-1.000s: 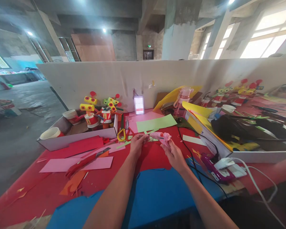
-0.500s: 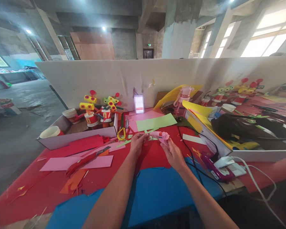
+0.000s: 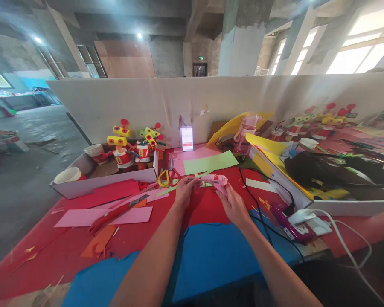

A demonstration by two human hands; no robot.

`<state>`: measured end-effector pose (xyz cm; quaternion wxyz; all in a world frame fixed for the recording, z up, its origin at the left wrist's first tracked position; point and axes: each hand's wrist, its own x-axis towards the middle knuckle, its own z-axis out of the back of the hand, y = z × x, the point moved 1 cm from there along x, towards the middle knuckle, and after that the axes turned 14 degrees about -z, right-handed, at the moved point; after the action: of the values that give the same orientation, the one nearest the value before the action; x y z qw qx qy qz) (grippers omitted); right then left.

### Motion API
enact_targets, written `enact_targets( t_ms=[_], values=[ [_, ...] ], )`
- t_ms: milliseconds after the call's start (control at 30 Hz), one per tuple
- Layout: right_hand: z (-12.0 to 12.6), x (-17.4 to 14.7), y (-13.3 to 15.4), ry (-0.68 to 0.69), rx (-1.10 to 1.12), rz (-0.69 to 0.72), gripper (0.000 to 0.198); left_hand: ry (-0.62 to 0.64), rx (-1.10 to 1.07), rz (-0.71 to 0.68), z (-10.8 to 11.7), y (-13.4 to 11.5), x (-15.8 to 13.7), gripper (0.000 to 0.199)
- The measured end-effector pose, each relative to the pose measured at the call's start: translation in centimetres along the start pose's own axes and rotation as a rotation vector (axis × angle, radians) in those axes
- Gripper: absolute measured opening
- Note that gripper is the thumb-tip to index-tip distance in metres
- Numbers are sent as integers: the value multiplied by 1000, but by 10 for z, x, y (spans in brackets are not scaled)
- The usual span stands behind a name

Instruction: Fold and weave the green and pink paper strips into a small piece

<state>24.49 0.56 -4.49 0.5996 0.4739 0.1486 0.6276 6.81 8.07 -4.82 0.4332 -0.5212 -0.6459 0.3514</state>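
A pink glue gun [image 3: 218, 180] is in my right hand [image 3: 233, 204], its nozzle pointing left. My left hand [image 3: 186, 188] is closed in a pinch right at the nozzle's tip; whatever small piece sits between the fingers is too small to make out. Beneath and behind the hands lie a light green paper sheet [image 3: 211, 162] and green paper scraps on red paper [image 3: 205, 209]. Yellow-handled scissors [image 3: 163, 177] rest just beyond my left hand.
At the left, a white box [image 3: 109, 186] holds paper-cup figures [image 3: 123, 157]. A phone [image 3: 187, 138] leans on the partition. On the right are a cluttered box [image 3: 345, 204], a black cable [image 3: 257, 204] and a purple power strip [image 3: 292, 226]. Blue paper [image 3: 217, 260] lies in front.
Both hands keep almost the same pose, with the glue gun's nozzle still at my left fingertips. The view has shifted very slightly.
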Motion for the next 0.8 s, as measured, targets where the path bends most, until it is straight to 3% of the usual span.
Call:
enact_targets(
  t_ms=[500, 800],
  values=[
    [-2, 1, -3, -44, -4, 79, 38, 2, 9, 3, -2, -1, 0, 36],
    [-2, 2, -4, -9, 62, 9, 36, 2, 3, -1, -1, 0, 0, 35]
  ],
)
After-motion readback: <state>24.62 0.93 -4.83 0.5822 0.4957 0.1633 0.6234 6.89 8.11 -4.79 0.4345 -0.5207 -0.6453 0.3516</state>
